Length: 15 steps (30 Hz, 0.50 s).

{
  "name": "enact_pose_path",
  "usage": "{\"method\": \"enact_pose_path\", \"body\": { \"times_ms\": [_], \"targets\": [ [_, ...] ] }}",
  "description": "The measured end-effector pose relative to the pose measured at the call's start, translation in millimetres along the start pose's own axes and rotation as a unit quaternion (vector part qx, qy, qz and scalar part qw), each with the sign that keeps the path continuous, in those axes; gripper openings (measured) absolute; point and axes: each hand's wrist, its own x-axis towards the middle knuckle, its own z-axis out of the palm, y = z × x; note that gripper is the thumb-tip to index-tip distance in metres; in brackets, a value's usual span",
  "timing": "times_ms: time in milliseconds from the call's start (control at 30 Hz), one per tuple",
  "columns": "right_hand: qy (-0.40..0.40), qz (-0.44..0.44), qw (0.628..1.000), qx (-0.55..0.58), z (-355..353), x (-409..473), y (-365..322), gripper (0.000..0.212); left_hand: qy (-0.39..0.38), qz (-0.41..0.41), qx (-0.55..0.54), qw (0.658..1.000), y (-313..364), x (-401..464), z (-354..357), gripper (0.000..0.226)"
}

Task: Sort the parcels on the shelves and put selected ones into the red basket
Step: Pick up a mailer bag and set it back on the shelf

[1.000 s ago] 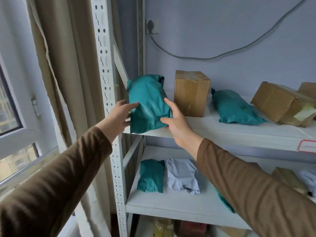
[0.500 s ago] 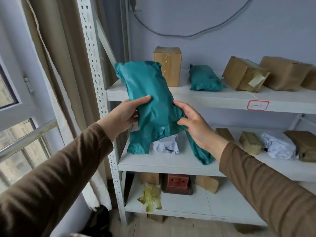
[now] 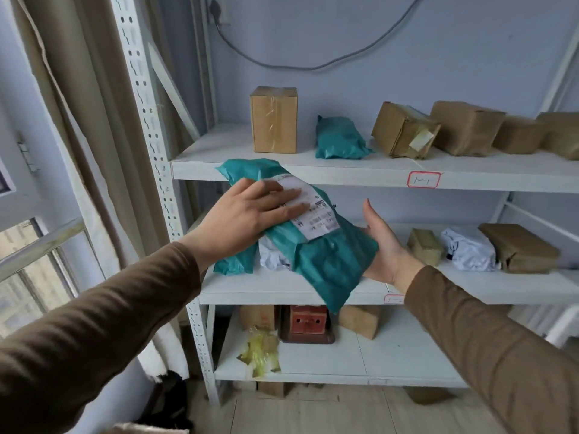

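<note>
I hold a teal plastic parcel (image 3: 326,255) in front of the white shelf unit (image 3: 360,175), its white shipping label (image 3: 313,211) facing up. My left hand (image 3: 250,214) lies flat on top of it, straight fingers across the label. My right hand (image 3: 380,245) supports the parcel's right side from beneath, palm up with the thumb raised. Behind it on the middle shelf lie another teal parcel (image 3: 235,261) and a white one (image 3: 272,256). No red basket is in view.
The top shelf carries an upright cardboard box (image 3: 274,119), a teal parcel (image 3: 340,139) and several brown parcels (image 3: 404,130). The middle shelf's right side has brown parcels (image 3: 518,247) and a white one (image 3: 468,249). A yellow bag (image 3: 260,352) and red block (image 3: 308,319) sit lower. Curtain and window at left.
The teal parcel came off the top shelf, lowered and turned over so its label faces up. My left hand shifted onto the top, my right hand under the side.
</note>
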Motion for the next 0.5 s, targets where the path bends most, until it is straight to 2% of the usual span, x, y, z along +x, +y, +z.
{"method": "enact_pose_path", "body": {
  "times_ms": [100,167,267,333,367,400,433,500],
  "targets": [
    [-0.088,0.03,0.993,-0.07,3.1,-6.3,-2.5,0.094,0.037,-0.011,-0.014,0.999,3.8,-12.7,8.2,0.055],
    [-0.11,0.022,0.985,-0.13,10.3,-3.9,-2.7,0.087,0.037,-0.042,-0.029,0.998,3.8,-20.7,17.3,0.061],
    [-0.07,-0.044,0.973,-0.214,27.1,8.1,1.4,0.068,0.032,-0.109,-0.055,0.992,-0.2,-31.9,34.7,0.076],
    [-0.028,-0.111,0.961,-0.25,36.2,18.8,4.5,0.064,0.03,-0.197,-0.092,0.976,-2.2,-37.4,42.7,0.095],
    [-0.012,-0.138,0.956,-0.258,39.6,23.6,6.1,0.063,0.029,-0.268,-0.143,0.952,-1.8,-40.7,46.9,0.099],
    [0.002,-0.156,0.954,-0.256,41.9,29.8,7.2,0.062,0.025,-0.339,-0.223,0.914,0.6,-44.3,48.6,0.097],
    [0.013,-0.168,0.954,-0.248,43.7,35.4,8.0,0.061,0.033,-0.407,-0.325,0.853,4.6,-47.1,47.7,0.09],
    [0.034,-0.179,0.955,-0.234,47.7,49.5,8.7,0.061,0.067,-0.52,-0.514,0.679,10.7,-47.8,38.8,0.068]
  ]
}}
